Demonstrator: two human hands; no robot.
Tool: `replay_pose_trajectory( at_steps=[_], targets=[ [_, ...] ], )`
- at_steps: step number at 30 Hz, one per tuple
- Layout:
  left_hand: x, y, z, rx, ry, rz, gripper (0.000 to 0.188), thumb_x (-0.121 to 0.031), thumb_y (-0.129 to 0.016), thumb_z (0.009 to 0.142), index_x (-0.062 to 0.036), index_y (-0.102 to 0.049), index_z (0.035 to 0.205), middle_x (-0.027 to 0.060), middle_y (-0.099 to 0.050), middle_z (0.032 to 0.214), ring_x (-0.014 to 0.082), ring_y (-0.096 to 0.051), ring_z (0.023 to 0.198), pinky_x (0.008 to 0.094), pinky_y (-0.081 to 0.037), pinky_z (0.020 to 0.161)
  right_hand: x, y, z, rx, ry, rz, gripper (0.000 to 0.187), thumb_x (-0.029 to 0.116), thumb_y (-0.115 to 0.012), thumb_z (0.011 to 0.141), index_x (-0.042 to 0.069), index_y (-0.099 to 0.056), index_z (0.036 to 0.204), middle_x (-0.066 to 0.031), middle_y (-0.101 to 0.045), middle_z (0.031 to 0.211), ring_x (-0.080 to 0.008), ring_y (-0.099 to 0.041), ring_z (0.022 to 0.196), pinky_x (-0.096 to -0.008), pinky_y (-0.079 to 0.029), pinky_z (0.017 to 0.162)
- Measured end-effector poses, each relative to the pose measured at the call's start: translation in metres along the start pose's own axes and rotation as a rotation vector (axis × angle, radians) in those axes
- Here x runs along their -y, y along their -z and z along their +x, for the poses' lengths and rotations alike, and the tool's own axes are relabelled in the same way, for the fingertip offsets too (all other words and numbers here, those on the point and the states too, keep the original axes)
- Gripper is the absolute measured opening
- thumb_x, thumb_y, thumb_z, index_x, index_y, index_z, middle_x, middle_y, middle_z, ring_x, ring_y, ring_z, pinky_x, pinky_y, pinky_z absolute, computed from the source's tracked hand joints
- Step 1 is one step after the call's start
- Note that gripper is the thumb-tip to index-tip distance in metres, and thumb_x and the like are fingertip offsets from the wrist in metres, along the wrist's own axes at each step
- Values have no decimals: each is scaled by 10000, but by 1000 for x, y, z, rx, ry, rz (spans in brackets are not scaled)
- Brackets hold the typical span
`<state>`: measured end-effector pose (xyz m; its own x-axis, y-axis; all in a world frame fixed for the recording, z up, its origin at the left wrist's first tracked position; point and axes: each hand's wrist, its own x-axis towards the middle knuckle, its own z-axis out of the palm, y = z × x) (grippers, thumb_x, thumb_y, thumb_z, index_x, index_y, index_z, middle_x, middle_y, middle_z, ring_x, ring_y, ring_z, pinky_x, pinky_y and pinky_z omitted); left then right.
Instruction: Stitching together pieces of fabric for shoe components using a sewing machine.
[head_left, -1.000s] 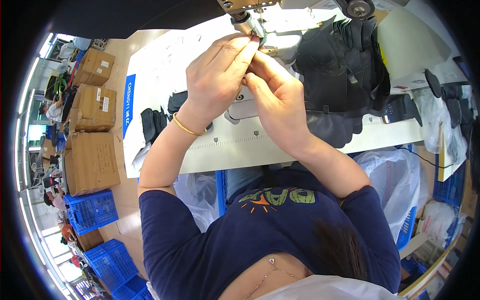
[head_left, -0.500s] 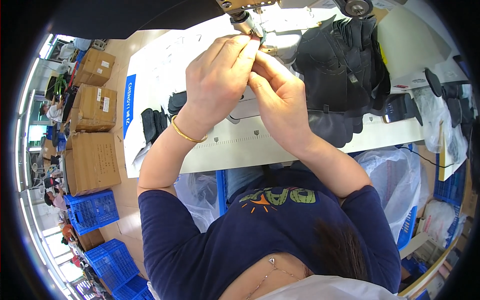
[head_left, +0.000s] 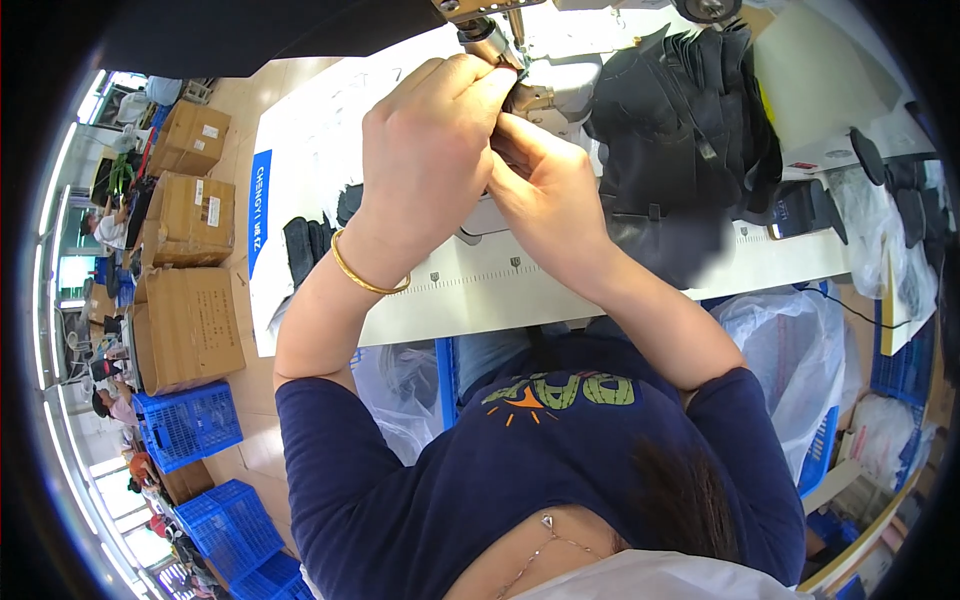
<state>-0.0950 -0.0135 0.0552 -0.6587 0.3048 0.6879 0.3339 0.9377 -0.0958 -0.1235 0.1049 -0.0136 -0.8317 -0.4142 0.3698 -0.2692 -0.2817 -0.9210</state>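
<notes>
Both of my hands are close together at the head of a sewing machine point(head_left: 484, 40). My left hand point(head_left: 425, 150) has its fingers bent and pressed together, the tips right beside the metal presser parts. Just below and to its right, my right hand point(head_left: 550, 190) is closed in a pinch, thumb against bent fingers. A dark bit point(head_left: 514, 98) shows by the left fingertips, but the fingers cover most of what they hold. To the right of my right hand lies a thick heap of black cut pieces point(head_left: 670, 130), some with pale stitch lines.
More small black pieces point(head_left: 305, 250) lie left on the white table point(head_left: 450, 315), which has a ruler scale along its near edge. A phone point(head_left: 790, 222) rests at the right. Plastic-lined blue crates point(head_left: 820, 450) stand below. Cardboard boxes point(head_left: 190, 325) line the floor at left.
My left hand has shifted slightly left. My right fingertips have dropped away from the needle area, so a metal part of the machine shows between the hands.
</notes>
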Motion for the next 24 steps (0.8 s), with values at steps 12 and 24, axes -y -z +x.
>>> replay_pose_trajectory(
  at_steps=[12,24],
  targets=[
    [2,5,0,46,5,12,358,-8,-661,665,-31,-684,1021,50,-640,928,240,-637,863,341,-535,712,12,0,-5,1,1,-72,177,70,-563,951,-40,-556,813,-177,-531,594,-192,-474,483,-367,-402,500],
    [-6,2,1,-4,-8,44,312,-20,-673,654,-36,-683,966,43,-609,854,214,-631,810,327,-529,641,25,13,-9,52,-92,-8,161,56,-560,965,-35,-598,838,19,-508,631,-16,-403,605,-247,-328,502]
  ],
)
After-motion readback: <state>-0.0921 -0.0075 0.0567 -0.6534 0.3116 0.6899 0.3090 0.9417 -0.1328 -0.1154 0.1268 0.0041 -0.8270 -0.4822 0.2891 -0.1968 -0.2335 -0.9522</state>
